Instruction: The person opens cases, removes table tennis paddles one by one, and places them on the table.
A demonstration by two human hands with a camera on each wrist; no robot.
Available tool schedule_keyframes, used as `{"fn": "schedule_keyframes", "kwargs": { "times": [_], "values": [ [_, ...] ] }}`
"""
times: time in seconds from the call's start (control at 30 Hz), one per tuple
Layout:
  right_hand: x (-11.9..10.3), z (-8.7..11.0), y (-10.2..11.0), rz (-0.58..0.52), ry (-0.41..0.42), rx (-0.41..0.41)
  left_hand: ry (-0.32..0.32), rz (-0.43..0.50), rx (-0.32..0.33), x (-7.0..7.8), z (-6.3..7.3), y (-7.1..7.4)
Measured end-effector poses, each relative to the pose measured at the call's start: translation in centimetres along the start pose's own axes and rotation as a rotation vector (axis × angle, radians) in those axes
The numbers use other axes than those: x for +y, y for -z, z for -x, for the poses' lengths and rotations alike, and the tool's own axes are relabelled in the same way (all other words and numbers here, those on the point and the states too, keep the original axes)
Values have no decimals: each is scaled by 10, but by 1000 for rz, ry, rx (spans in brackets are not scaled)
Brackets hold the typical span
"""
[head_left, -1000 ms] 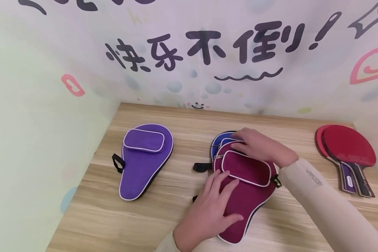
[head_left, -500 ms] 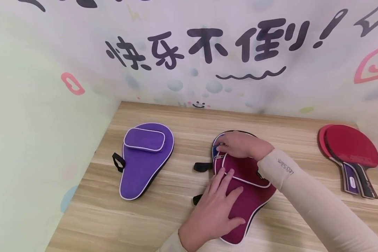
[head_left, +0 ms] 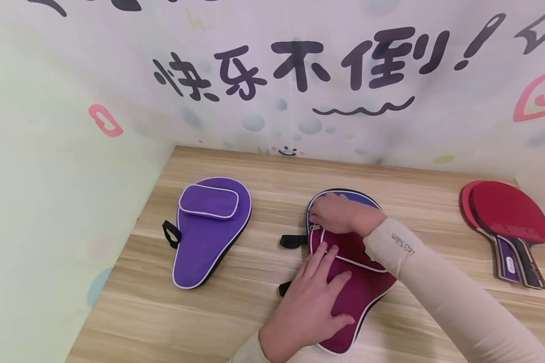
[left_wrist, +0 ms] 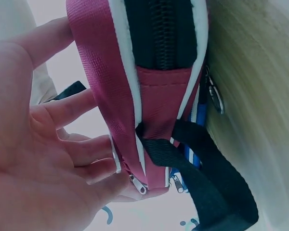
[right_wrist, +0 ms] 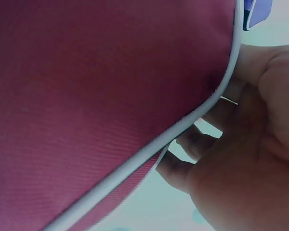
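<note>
- Overall, one printed wall (head_left: 131,85) stands behind one wooden table (head_left: 236,317).
- Three bat cases lie on that table: the purple case (head_left: 200,252) alone toward the left, and, right of the middle, the maroon case (head_left: 363,285) lying partly over the blue case (head_left: 358,197).
- Two red bats sit at the far right, the front bat (head_left: 510,212) overlapping the rear bat (head_left: 469,202).
- Two hands are at the maroon case. The left hand (head_left: 306,305) rests on it with fingers spread apart; the right hand (head_left: 338,213) bends its fingers at the upper left edge, beside a zip pull (head_left: 315,227), and I cannot tell whether they pinch it.
- Three black loops show: the purple loop (head_left: 176,231), plus an upper loop (head_left: 294,241) and a lower loop (head_left: 285,288) left of the stacked cases.
- Since half a second ago, the right hand has shifted slightly downward, baring more blue above it; the left hand, cases and bats look unmoved.
</note>
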State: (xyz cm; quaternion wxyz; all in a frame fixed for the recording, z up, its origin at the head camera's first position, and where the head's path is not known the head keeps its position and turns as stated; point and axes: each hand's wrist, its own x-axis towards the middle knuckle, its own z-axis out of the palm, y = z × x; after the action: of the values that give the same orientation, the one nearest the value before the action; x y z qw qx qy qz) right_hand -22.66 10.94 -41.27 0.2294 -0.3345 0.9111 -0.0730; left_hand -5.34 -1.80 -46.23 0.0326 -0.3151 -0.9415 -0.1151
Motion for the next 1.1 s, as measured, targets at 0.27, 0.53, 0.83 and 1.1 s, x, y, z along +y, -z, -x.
{"fn": "schedule_keyframes", "kwargs": {
  "times": [0.27,0.53,0.83,1.1],
  "values": [
    [8,4,3,26,27,91,9,-28,11,1,2,-1],
    [9,4,-5,276,114,184,15,-22,-3,3,2,-2],
    [5,6,-7,566,160,304,20,-20,-16,5,3,-2],
    [17,12,1,446,32,269,32,-14,-31,3,5,-1]
  ]
}}
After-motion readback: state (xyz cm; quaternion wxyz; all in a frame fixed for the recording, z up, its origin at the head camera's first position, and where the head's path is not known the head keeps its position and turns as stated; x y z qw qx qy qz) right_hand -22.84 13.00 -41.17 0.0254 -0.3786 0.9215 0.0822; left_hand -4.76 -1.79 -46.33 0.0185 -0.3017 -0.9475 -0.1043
